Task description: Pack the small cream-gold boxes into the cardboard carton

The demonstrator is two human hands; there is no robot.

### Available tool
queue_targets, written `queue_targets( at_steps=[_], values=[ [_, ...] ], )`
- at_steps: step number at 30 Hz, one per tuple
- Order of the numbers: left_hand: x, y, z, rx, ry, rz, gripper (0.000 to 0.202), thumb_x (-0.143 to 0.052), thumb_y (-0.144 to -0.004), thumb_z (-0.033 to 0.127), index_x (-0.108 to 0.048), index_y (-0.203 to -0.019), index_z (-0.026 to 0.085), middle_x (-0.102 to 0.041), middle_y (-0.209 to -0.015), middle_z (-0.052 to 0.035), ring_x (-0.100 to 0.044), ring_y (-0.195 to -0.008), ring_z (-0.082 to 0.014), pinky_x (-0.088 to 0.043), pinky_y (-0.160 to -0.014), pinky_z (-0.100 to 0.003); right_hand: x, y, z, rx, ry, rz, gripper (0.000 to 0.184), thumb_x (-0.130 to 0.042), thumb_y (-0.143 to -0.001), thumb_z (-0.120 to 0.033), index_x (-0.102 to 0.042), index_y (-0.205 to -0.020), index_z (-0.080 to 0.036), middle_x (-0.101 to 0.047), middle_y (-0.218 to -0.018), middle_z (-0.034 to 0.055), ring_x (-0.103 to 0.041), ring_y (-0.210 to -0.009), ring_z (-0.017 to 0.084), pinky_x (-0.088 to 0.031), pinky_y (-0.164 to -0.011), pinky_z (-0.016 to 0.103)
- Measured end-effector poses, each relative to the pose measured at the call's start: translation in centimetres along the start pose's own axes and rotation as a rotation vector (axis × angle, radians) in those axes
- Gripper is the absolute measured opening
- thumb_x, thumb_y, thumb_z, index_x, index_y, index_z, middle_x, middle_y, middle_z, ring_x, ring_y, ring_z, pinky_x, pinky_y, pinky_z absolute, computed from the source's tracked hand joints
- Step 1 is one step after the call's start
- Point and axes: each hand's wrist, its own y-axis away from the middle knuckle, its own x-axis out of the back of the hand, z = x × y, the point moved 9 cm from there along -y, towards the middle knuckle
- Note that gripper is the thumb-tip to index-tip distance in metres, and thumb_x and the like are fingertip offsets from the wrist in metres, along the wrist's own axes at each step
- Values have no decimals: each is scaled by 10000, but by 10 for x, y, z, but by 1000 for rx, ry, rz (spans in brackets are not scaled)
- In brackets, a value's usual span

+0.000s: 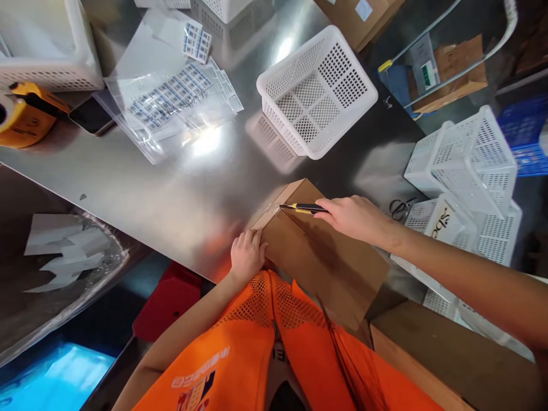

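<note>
A closed cardboard box (338, 262) lies tilted against the table edge, in front of my orange vest. Clear tape runs along the seam at its near-left end. Around the handle of a black and yellow utility knife (303, 208), my right hand (349, 217) is closed. The knife's tip meets the taped seam. My left hand (247, 252) grips the box's left corner, its fingers bent over the edge and the thumb along the side. Part of the box's lower end is hidden by the vest.
On the metal table (171, 194) stand a white perforated basket (317, 94), label sheets in clear plastic (171, 97), a phone (91, 116) and a yellow tape dispenser (29, 117). Stacked white baskets (471, 165), scissors (399, 209) and another carton (454, 348) are at the right.
</note>
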Motion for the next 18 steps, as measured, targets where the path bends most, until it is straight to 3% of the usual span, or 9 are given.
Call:
queue_targets(
  at_steps=[6,12,18],
  values=[
    [-1,-1,-1,16,3,-36,377,-586,-953,306,-643,-1268,107,-696,-1165,-132,-641,-1027,-272,-525,-854,-385,-7,12,-7,-73,-58,15,312,-398,-1040,-416,-593,-1161,-205,-762,-909,85,-717,-754,281,-185,-533,313],
    [-3,-2,-2,30,-2,-89,392,-562,-965,321,-625,-1295,119,-685,-1194,-134,-633,-1057,-273,-520,-866,-383,-27,29,-22,-108,-85,43,314,-344,-1051,-406,-570,-1086,-190,-748,-865,94,-704,-698,251,-193,-512,325],
    [0,-3,-1,14,-56,-137,424,-528,-975,331,-597,-1331,109,-666,-1215,-153,-617,-1066,-293,-511,-866,-406,-47,46,-32,-140,-143,-15,320,-308,-1062,-387,-539,-1136,-178,-746,-902,115,-719,-737,258,-233,-497,314]
  ],
)
